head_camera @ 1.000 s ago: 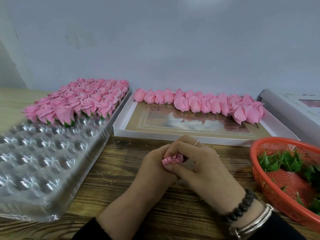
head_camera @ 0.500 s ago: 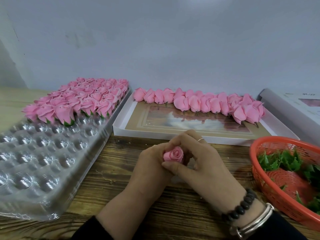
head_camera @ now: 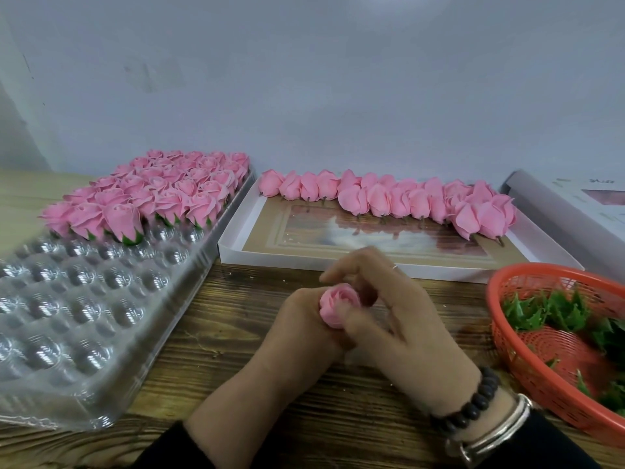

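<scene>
Above the brown wooden desk (head_camera: 236,353), between a clear dimpled plastic tray (head_camera: 67,319) and an orange mesh plastic basket (head_camera: 541,387), sits a small pink artificial rose bud (head_camera: 336,304). Its tightly spiralled petals face upward. The left hand (head_camera: 301,333) grips its base, while the right hand (head_camera: 402,319) curls over it, thumb pressing its side.

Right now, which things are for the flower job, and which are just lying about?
In the job: pink rose held between left hand and right hand; green sepals in the red basket; bare roses in the white tray; clear blister tray.
Lying about: white box, far right.
</scene>
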`<move>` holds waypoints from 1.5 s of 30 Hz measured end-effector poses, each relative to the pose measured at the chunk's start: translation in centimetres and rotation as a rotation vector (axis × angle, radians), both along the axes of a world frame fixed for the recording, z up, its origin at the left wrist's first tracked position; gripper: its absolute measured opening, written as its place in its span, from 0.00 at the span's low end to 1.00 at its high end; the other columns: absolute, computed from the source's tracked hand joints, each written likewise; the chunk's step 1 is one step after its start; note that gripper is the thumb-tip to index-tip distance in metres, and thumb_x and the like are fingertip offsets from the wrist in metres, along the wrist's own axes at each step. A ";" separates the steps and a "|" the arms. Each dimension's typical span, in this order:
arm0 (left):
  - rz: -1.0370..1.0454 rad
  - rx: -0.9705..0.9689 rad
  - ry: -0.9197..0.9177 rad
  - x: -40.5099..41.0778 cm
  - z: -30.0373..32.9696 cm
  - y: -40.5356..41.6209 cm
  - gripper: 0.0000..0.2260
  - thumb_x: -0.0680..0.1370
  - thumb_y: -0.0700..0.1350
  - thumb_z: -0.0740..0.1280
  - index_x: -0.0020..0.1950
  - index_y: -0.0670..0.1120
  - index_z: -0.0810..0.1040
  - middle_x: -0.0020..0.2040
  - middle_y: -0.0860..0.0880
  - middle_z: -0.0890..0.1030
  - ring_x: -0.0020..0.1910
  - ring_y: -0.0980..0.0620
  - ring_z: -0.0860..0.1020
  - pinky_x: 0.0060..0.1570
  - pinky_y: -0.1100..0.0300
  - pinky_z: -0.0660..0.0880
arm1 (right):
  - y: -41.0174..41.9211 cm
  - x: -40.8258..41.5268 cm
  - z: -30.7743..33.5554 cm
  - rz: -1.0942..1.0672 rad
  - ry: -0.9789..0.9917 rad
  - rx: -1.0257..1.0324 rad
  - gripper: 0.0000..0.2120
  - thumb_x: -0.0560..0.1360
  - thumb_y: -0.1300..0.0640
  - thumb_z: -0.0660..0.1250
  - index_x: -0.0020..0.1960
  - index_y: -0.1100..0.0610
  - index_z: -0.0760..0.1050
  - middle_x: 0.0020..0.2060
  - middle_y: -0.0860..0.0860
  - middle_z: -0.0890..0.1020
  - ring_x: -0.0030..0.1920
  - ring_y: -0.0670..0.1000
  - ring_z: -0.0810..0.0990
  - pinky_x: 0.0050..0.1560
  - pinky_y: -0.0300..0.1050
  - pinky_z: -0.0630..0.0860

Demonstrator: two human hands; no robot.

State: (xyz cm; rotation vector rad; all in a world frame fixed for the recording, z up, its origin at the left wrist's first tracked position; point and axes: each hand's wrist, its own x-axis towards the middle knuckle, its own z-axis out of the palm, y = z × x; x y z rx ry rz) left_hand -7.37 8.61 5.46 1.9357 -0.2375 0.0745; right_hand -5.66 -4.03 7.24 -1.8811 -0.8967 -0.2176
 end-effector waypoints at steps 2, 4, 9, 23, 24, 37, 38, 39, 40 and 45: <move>0.038 -0.066 -0.024 -0.1 -0.2 -0.2 0.06 0.69 0.40 0.73 0.38 0.51 0.80 0.35 0.52 0.83 0.36 0.58 0.80 0.38 0.67 0.75 | -0.1 0.2 0.0 -0.098 0.085 0.185 0.07 0.72 0.53 0.60 0.47 0.48 0.76 0.39 0.39 0.77 0.42 0.42 0.76 0.42 0.31 0.70; 0.053 -0.060 -0.048 -0.1 -0.4 -0.5 0.04 0.68 0.42 0.74 0.40 0.48 0.80 0.36 0.50 0.82 0.35 0.57 0.79 0.37 0.67 0.74 | 0.0 0.4 0.0 -0.166 0.123 0.314 0.10 0.73 0.56 0.58 0.47 0.49 0.78 0.41 0.42 0.81 0.45 0.42 0.78 0.44 0.30 0.72; -0.031 -0.078 -0.097 -0.2 -0.7 -1.0 0.09 0.71 0.37 0.71 0.41 0.52 0.79 0.38 0.56 0.83 0.40 0.60 0.81 0.40 0.70 0.75 | 1.2 -0.2 -0.3 -0.152 0.141 0.267 0.12 0.73 0.49 0.59 0.46 0.48 0.80 0.43 0.41 0.83 0.48 0.40 0.80 0.47 0.32 0.73; -0.057 -0.217 -0.099 -0.7 -0.6 -1.2 0.11 0.73 0.29 0.64 0.41 0.45 0.78 0.34 0.56 0.81 0.38 0.63 0.79 0.38 0.71 0.74 | 1.8 -0.3 -0.9 -0.173 0.190 -0.082 0.13 0.63 0.42 0.64 0.45 0.44 0.78 0.42 0.40 0.81 0.46 0.38 0.78 0.49 0.38 0.76; -0.042 -0.248 -0.106 -0.6 -0.6 -1.2 0.11 0.73 0.28 0.65 0.40 0.45 0.78 0.34 0.55 0.81 0.37 0.63 0.79 0.37 0.71 0.75 | 1.7 -0.2 -0.8 -0.155 0.207 -0.090 0.15 0.62 0.40 0.64 0.46 0.44 0.77 0.42 0.41 0.81 0.45 0.39 0.78 0.48 0.39 0.76; 0.038 -0.306 -0.173 -0.2 -0.5 -0.5 0.06 0.71 0.32 0.68 0.40 0.43 0.79 0.35 0.48 0.82 0.37 0.53 0.81 0.37 0.66 0.77 | -0.1 0.4 -0.6 0.062 0.246 0.023 0.26 0.62 0.37 0.67 0.59 0.40 0.71 0.51 0.38 0.80 0.53 0.38 0.78 0.51 0.33 0.75; 0.039 -0.299 -0.171 -0.2 -0.4 -0.5 0.09 0.71 0.32 0.69 0.39 0.46 0.79 0.33 0.51 0.82 0.36 0.55 0.81 0.35 0.67 0.76 | 0.0 0.2 -0.5 0.056 0.232 0.123 0.22 0.65 0.40 0.65 0.58 0.44 0.75 0.50 0.40 0.81 0.52 0.38 0.79 0.48 0.31 0.75; 0.033 -0.287 -0.173 -0.2 -0.4 -0.6 0.10 0.71 0.32 0.69 0.38 0.48 0.78 0.32 0.53 0.82 0.35 0.57 0.81 0.34 0.69 0.75 | 0.2 0.0 -0.4 0.041 0.214 0.196 0.18 0.68 0.42 0.63 0.56 0.47 0.77 0.49 0.41 0.82 0.51 0.40 0.80 0.46 0.31 0.75; 0.027 -0.266 -0.180 -0.3 -0.4 -0.7 0.10 0.71 0.33 0.69 0.38 0.48 0.78 0.33 0.54 0.82 0.35 0.58 0.81 0.34 0.70 0.75 | 0.5 -0.2 -0.4 0.019 0.188 0.231 0.17 0.70 0.44 0.61 0.54 0.49 0.79 0.47 0.42 0.83 0.50 0.41 0.80 0.47 0.33 0.75; 0.002 -0.326 -0.170 -0.1 -0.6 -1.5 0.10 0.72 0.40 0.64 0.40 0.54 0.81 0.38 0.54 0.82 0.41 0.57 0.80 0.41 0.60 0.78 | 1.7 -0.6 -0.8 -0.096 0.070 0.076 0.14 0.71 0.47 0.59 0.49 0.48 0.82 0.46 0.39 0.83 0.53 0.43 0.79 0.56 0.43 0.74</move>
